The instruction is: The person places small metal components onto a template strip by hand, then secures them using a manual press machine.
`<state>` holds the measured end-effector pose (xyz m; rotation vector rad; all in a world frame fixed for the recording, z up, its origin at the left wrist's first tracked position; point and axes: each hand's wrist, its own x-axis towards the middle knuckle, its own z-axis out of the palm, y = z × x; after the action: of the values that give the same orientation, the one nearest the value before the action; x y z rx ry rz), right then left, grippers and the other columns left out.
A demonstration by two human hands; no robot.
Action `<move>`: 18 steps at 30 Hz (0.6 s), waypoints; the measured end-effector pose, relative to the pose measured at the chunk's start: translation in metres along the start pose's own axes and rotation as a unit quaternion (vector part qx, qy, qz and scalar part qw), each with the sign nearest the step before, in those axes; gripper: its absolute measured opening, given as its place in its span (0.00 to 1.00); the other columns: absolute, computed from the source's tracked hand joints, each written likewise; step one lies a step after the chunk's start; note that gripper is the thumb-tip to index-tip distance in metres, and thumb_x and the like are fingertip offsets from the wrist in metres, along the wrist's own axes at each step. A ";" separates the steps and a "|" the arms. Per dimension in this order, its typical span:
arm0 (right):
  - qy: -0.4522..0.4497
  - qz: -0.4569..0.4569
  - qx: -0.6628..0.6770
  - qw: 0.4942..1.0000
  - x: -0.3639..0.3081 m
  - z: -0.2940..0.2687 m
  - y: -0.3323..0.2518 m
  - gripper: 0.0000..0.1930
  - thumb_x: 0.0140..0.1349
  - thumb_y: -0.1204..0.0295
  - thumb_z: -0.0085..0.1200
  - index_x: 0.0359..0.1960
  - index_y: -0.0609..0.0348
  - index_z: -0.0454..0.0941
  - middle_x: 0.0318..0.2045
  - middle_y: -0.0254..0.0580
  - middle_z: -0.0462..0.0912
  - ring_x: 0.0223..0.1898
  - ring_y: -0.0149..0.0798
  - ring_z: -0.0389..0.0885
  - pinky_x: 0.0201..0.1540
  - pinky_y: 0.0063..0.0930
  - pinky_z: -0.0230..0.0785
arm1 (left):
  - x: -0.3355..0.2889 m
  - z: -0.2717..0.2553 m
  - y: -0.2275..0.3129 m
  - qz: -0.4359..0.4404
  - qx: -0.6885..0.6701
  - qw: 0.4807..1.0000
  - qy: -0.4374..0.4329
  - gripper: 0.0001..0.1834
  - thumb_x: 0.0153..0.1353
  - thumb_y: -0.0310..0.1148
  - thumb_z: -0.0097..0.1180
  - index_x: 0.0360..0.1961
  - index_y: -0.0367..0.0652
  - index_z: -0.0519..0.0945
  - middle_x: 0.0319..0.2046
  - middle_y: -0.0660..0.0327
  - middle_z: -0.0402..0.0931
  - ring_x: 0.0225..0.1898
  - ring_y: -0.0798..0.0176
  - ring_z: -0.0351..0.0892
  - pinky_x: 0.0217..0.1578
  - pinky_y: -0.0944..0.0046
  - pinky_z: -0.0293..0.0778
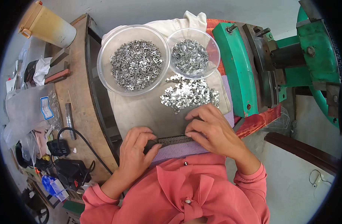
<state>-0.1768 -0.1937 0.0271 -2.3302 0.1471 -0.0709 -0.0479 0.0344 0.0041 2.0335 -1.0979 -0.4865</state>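
Along purple cloth (180, 151) | toothed strip (174, 140): likely stiff, light; grip ends | left fingers (153, 151), right fingers (196, 137) closed round its ends

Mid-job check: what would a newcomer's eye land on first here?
Probably the bulky green machine at the right, then the bright heap of small metal pieces just beyond the right hand. Past the heap stand a larger clear tub and a smaller clear tub, both holding metal parts.

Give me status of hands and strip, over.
Left hand at left end of dark strip; right hand at right end. Strip's middle uncovered. Metal pieces heaped beyond it.
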 end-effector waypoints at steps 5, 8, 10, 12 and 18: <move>-0.019 -0.013 -0.044 0.999 0.003 0.002 -0.002 0.05 0.55 0.71 0.66 0.31 0.56 0.83 0.44 0.37 0.78 0.48 0.47 0.75 0.50 0.41 0.68 | -0.001 0.004 0.000 0.017 0.033 0.999 -0.010 0.19 0.44 0.27 0.75 0.36 0.39 0.79 0.44 0.55 0.77 0.45 0.49 0.77 0.44 0.54 0.74; -0.048 0.003 -0.054 0.997 0.004 -0.001 -0.005 0.05 0.54 0.72 0.66 0.32 0.54 0.84 0.47 0.37 0.78 0.50 0.47 0.74 0.54 0.41 0.68 | -0.002 0.004 0.000 0.015 0.034 0.999 -0.015 0.19 0.43 0.27 0.75 0.36 0.39 0.80 0.44 0.56 0.77 0.45 0.49 0.76 0.44 0.54 0.74; -0.050 -0.005 -0.064 0.997 0.005 0.000 -0.006 0.05 0.54 0.72 0.66 0.31 0.54 0.84 0.47 0.37 0.78 0.50 0.46 0.74 0.53 0.41 0.68 | -0.003 0.004 0.000 0.015 0.032 0.999 -0.014 0.19 0.43 0.27 0.75 0.37 0.39 0.80 0.44 0.56 0.77 0.45 0.50 0.76 0.44 0.54 0.74; -0.047 -0.005 -0.071 0.996 0.005 0.001 -0.007 0.05 0.53 0.71 0.66 0.31 0.54 0.84 0.46 0.37 0.78 0.50 0.46 0.74 0.52 0.40 0.68 | -0.003 0.005 -0.001 0.016 0.031 0.999 -0.013 0.19 0.43 0.28 0.75 0.37 0.39 0.81 0.44 0.56 0.77 0.45 0.50 0.76 0.44 0.54 0.74; -0.026 -0.007 -0.081 0.996 0.003 0.005 -0.008 0.06 0.52 0.71 0.67 0.31 0.54 0.84 0.46 0.37 0.78 0.49 0.46 0.75 0.51 0.40 0.67 | -0.004 0.007 -0.003 0.015 0.034 0.999 -0.009 0.19 0.43 0.28 0.75 0.36 0.39 0.81 0.44 0.57 0.77 0.45 0.50 0.76 0.44 0.54 0.74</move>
<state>-0.1724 -0.1847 0.0296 -2.4926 0.1140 -0.0067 -0.0527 0.0364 -0.0028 2.0719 -1.1681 -0.4581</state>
